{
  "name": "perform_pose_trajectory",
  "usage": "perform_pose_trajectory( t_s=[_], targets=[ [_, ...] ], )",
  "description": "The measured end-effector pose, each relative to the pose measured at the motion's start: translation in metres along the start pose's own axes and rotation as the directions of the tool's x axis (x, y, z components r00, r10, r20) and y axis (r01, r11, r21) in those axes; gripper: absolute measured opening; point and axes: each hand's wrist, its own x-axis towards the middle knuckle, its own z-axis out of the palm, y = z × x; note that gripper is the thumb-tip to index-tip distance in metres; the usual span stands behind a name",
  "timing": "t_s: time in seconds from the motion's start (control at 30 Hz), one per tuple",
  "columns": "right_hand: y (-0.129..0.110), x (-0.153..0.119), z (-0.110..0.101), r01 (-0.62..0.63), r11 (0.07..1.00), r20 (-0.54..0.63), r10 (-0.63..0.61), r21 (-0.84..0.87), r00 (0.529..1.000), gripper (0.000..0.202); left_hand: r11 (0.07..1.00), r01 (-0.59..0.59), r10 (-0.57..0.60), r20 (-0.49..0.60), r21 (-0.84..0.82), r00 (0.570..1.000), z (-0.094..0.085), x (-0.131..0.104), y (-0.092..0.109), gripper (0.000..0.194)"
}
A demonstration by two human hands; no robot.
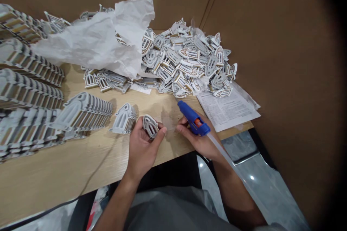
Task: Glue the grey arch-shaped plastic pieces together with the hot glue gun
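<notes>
My left hand (143,149) holds a small grey-and-white arched window piece (150,127) between thumb and fingers, its arched end pointing up. To its right, my right hand (200,140) is wrapped round a blue glue gun (192,117), with an orange part showing in its body and a long translucent stick coming out of its rear. The gun's nozzle points up and left, apart from the piece. Just left of my left hand, a short row of matching arched pieces (124,119) stands on the wooden table (108,166).
Longer rows of upright arched pieces (84,112) fill the left side. A heap of loose pieces (187,57) lies at the back, beside crumpled white paper (94,39). Printed sheets (225,110) rest at the right edge. A thin dark cable (101,162) crosses the table.
</notes>
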Motion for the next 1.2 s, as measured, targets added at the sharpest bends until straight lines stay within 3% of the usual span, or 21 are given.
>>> perform_pose_trajectory(
  t_s=[0.13, 0.23, 0.43, 0.53, 0.67, 1.03, 1.1, 1.2],
  targets=[
    [0.0, 0.002, -0.002, -0.057, 0.998, -0.142, 0.06, 0.022, 0.988, 0.027, 1.0, -0.008, 0.008, 0.006, 0.007, 1.0, 0.0, 0.0, -0.001, 0.032],
    [-0.003, 0.003, -0.003, -0.058, 0.998, -0.17, 0.061, 0.02, 0.984, 0.028, 1.0, 0.0, 0.0, 0.007, 0.01, 1.0, -0.001, 0.0, -0.002, 0.032],
    [-0.01, -0.001, 0.006, 0.02, 0.997, 0.042, -0.023, 0.074, 0.999, 0.028, 1.0, 0.004, -0.004, 0.014, 0.003, 1.0, -0.002, 0.0, -0.003, 0.033],
    [-0.006, -0.002, 0.013, 0.002, 0.992, 0.054, -0.009, 0.126, 0.998, 0.029, 1.0, 0.013, -0.012, 0.023, -0.024, 1.0, -0.002, 0.0, -0.002, 0.035],
    [-0.001, -0.003, 0.015, -0.042, 0.997, 0.048, 0.038, 0.071, 0.998, 0.027, 0.999, 0.016, -0.014, 0.045, -0.051, 0.999, -0.002, -0.002, -0.001, 0.034],
    [-0.002, -0.007, 0.001, -0.087, 0.996, 0.285, 0.092, -0.029, 0.954, 0.029, 0.996, 0.027, -0.025, 0.017, -0.091, 1.0, -0.004, 0.0, 0.0, 0.034],
    [-0.002, -0.009, -0.001, -0.084, 0.995, 0.291, 0.098, -0.061, 0.952, 0.028, 0.995, 0.03, -0.029, 0.013, -0.09, 0.999, -0.005, 0.001, -0.001, 0.034],
    [-0.002, -0.009, -0.003, -0.074, 0.994, 0.194, 0.09, -0.085, 0.977, 0.022, 0.997, 0.034, -0.034, 0.002, -0.074, 0.999, -0.004, 0.001, -0.002, 0.034]
  ],
)
